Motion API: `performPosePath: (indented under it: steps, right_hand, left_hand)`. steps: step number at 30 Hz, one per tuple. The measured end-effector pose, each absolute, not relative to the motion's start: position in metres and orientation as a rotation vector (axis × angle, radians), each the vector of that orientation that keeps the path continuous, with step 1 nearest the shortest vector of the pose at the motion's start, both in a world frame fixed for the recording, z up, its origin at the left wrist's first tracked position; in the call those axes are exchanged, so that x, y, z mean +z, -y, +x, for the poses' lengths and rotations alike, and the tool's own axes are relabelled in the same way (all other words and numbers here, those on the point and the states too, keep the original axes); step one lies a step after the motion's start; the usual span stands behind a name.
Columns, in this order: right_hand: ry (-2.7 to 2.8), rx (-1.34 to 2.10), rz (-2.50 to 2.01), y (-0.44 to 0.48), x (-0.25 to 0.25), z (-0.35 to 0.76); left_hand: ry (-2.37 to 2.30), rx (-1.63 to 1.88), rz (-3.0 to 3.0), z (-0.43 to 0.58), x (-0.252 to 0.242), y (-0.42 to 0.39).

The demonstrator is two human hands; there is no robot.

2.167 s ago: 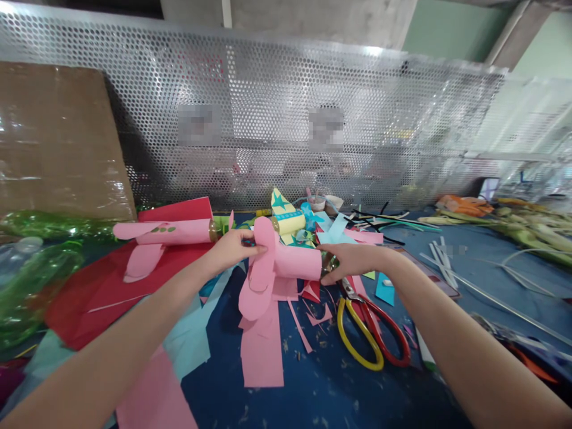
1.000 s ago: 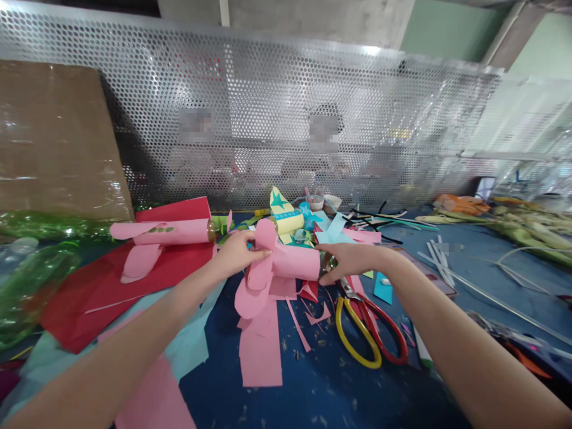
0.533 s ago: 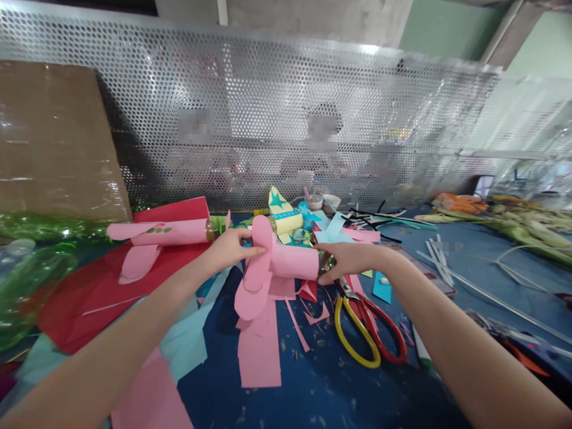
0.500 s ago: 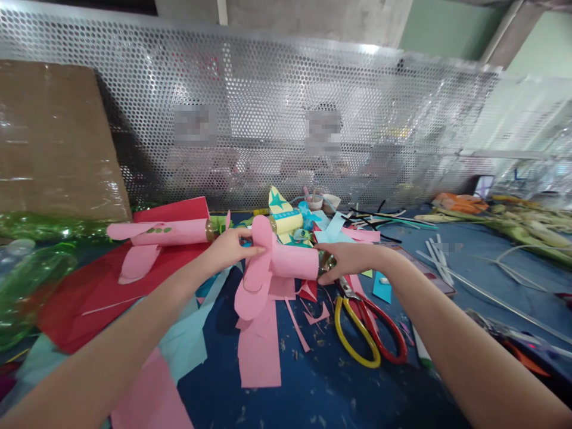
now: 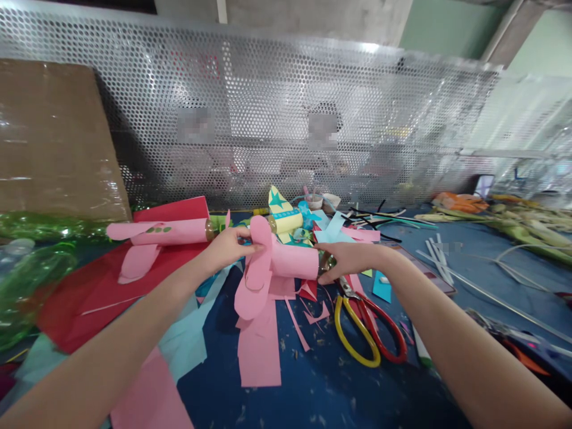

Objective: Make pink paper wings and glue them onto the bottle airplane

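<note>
A paper plane model with a pink tube body point(image 5: 297, 262) lies sideways between my hands. My left hand point(image 5: 235, 244) pinches the edge of its long pink paper wing point(image 5: 255, 295). My right hand point(image 5: 346, 260) is closed round the greenish clear plastic end point(image 5: 327, 262) at the body's right; part of that end is hidden by the fingers. Just below my right hand lie scissors point(image 5: 361, 325) with one yellow and one red handle. A finished-looking pink paper plane point(image 5: 172, 232) rests to the left, and a yellow one with blue stars point(image 5: 286, 220) stands behind.
Pink paper strips point(image 5: 259, 351) and light blue paper point(image 5: 187, 342) litter the blue table. Red sheets point(image 5: 80, 304) and green plastic bottles point(image 5: 38, 292) lie left. A perforated metal screen point(image 5: 268, 107) rises behind. Pliers-like tools point(image 5: 513, 339) and white sticks point(image 5: 440, 259) lie right.
My left fingers have shifted very slightly along the pink wing, which tilts a little. My right hand keeps its place on the plastic end.
</note>
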State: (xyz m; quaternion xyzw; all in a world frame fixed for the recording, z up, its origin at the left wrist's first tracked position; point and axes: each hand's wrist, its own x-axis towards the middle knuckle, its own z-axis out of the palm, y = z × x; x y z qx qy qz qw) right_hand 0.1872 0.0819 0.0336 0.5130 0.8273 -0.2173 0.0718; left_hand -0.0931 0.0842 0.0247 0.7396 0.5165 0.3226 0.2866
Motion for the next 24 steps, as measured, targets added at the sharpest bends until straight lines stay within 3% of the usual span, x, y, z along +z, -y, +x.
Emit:
performPosePath:
  steps: [24]
  right_hand:
    - [-2.499, -0.668, 1.514, -0.0846, 0.0308, 0.1883]
  left_hand:
    - [-1.318, 0.823, 2.067, -0.0906, 0.0253, -0.0844]
